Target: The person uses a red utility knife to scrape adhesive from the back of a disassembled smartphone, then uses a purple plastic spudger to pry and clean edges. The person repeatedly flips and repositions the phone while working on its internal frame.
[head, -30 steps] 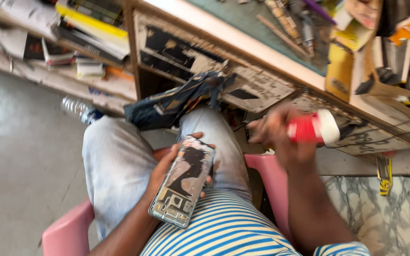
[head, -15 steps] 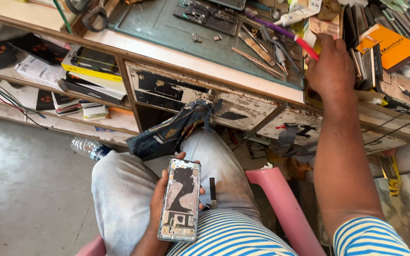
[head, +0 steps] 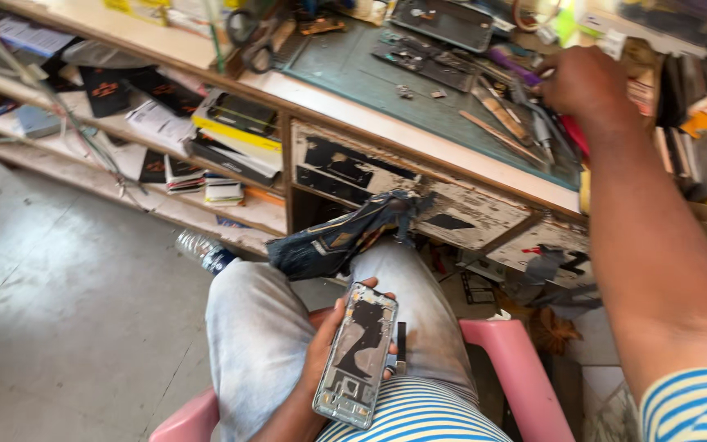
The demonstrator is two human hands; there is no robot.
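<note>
Your left hand [head: 325,348] grips an opened smartphone [head: 356,356], innards up, over your lap. Your right hand [head: 584,82], fingers curled, rests among hand tools [head: 505,119] on the green workbench mat [head: 419,106]; its hold cannot be told.

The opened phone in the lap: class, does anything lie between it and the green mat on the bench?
Yes. The opened phone sits in the left hand below bench level; the bench edge and a dark crumpled bag lie between it and the green mat.

Pink chair [head: 525,368] — plastic bottle [head: 206,250], scissors [head: 251,37].
</note>
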